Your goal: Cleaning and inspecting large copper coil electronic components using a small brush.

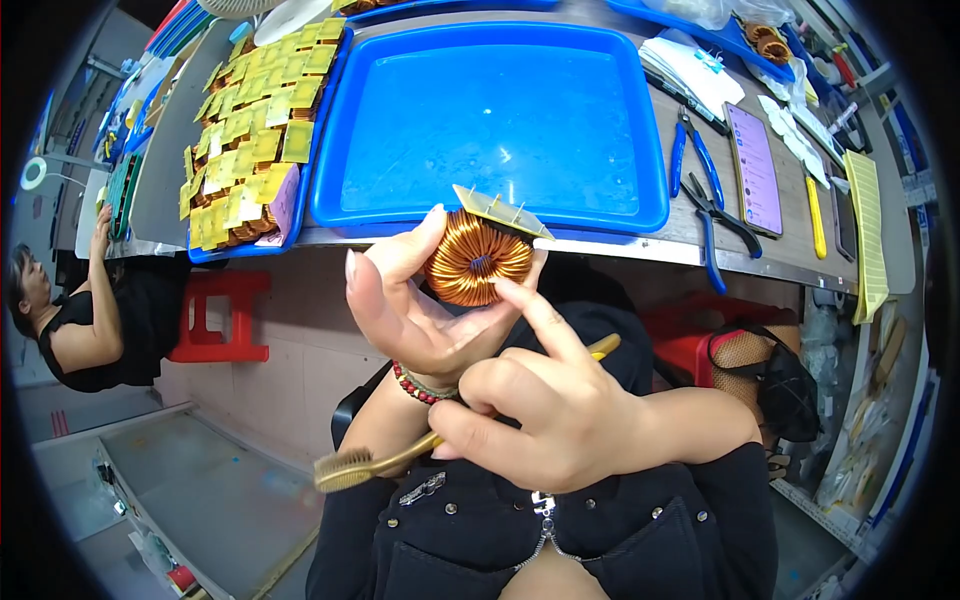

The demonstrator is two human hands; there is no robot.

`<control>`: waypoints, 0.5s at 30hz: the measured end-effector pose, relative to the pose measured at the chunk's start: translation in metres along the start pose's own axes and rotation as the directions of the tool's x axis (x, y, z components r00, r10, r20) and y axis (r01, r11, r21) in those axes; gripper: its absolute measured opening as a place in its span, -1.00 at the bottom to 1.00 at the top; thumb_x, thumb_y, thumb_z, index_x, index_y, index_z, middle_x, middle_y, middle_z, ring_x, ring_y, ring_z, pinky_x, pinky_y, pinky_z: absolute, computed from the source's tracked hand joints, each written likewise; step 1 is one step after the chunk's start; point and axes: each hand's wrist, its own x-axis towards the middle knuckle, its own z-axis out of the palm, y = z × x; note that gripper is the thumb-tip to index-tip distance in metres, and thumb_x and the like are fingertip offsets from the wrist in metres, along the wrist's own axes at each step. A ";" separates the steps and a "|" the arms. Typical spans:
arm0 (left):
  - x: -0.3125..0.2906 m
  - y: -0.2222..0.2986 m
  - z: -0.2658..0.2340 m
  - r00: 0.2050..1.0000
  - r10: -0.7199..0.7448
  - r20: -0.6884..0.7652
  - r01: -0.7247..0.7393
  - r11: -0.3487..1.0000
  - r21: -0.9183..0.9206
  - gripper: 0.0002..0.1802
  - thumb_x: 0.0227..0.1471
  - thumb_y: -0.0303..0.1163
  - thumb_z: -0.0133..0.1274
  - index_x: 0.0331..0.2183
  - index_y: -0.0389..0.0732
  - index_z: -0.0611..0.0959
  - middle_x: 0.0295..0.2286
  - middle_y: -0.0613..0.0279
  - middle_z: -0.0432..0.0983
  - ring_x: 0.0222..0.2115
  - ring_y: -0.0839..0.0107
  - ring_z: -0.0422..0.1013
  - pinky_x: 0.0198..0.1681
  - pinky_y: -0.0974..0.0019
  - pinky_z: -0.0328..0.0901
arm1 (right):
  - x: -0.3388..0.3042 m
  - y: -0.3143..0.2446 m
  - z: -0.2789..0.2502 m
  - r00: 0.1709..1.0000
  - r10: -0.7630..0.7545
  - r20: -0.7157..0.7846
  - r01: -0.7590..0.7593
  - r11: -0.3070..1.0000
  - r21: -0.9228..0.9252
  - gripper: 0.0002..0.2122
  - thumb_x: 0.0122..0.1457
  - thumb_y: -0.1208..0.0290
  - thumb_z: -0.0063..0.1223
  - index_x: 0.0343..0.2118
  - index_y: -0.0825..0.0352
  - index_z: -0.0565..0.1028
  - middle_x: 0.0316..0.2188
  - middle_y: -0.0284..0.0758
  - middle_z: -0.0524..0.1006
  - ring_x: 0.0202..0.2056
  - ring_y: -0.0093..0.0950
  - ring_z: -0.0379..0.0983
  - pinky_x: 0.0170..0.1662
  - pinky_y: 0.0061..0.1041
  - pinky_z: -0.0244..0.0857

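My left hand (405, 310) holds a copper-wound ring coil (475, 262) with a small yellow base plate and pins on its top, just in front of the table edge. My right hand (545, 410) grips a yellowish brush (350, 467) whose bristle end points down to the left, and its forefinger reaches up to touch the coil's lower right side. A bead bracelet (420, 388) sits on my left wrist.
A blue tray (500, 110) lies on the table ahead, another tray with several yellow-plated coils (250, 140) to its left. Blue-handled pliers (700, 170), a phone (753, 168) and yellow strips lie to the right. A person (70, 320) sits at far left near a red stool (220, 315).
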 end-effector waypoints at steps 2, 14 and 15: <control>0.000 -0.004 -0.001 0.992 0.124 -0.027 -0.124 0.992 0.029 0.24 -0.52 -0.37 0.41 0.10 -0.28 -0.07 -0.28 0.03 0.37 -0.39 0.36 0.34 -0.35 0.39 0.27 | 0.002 0.000 -0.003 1.000 0.003 0.027 -0.003 1.000 -0.019 -0.79 -0.10 0.28 0.13 -0.45 0.29 0.46 -0.57 -0.45 0.20 -0.60 -0.62 0.25 0.02 -0.01 0.09; 0.015 0.005 -0.013 0.925 -0.306 0.226 0.360 0.896 -0.261 0.28 -0.51 -0.53 0.37 0.10 -0.40 -0.19 -0.25 0.10 0.28 -0.32 0.41 0.38 -0.27 0.47 0.33 | -0.011 0.003 -0.044 0.982 0.182 0.061 -0.181 0.983 -0.009 -0.75 -0.17 0.37 0.23 -0.38 0.30 0.54 -0.60 -0.42 0.23 -0.57 -0.59 0.23 -0.52 -0.64 0.16; 0.015 0.006 -0.016 0.924 -0.316 0.217 0.365 0.898 -0.245 0.28 -0.51 -0.53 0.37 0.10 -0.40 -0.19 -0.25 0.10 0.28 -0.32 0.41 0.38 -0.27 0.47 0.33 | -0.010 0.011 -0.050 0.974 0.226 0.000 -0.225 0.968 -0.116 -0.75 -0.19 0.40 0.24 -0.37 0.30 0.54 -0.59 -0.42 0.22 -0.57 -0.58 0.20 -0.56 -0.66 0.09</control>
